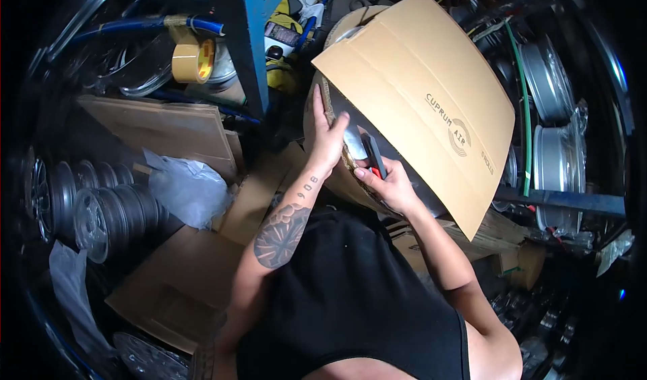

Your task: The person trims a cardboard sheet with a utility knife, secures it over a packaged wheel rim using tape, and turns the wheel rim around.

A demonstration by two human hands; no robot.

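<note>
A large cardboard box [397, 63] with "CUPRUM AIR" printed on its broad flap stands in front of me, tilted, its near side gaping. My left hand [328, 136] grips the box's near edge, with the thumb on the inner side and the fingers along the outside. Inside the gap lies something dark with a pale, shiny patch; I cannot make out what it is. My right hand [389, 186] is closed around a black and red utility knife [372, 156], which points up into the gap beside that same edge.
A roll of brown tape [193, 62] hangs at a blue pipe [155, 24] left of a blue steel post [241, 36]. Wheel rims [101, 215] and crumpled plastic [189, 186] lie at left. More wrapped rims [558, 157] sit on a rack at right. Flat cardboard [162, 285] lies below.
</note>
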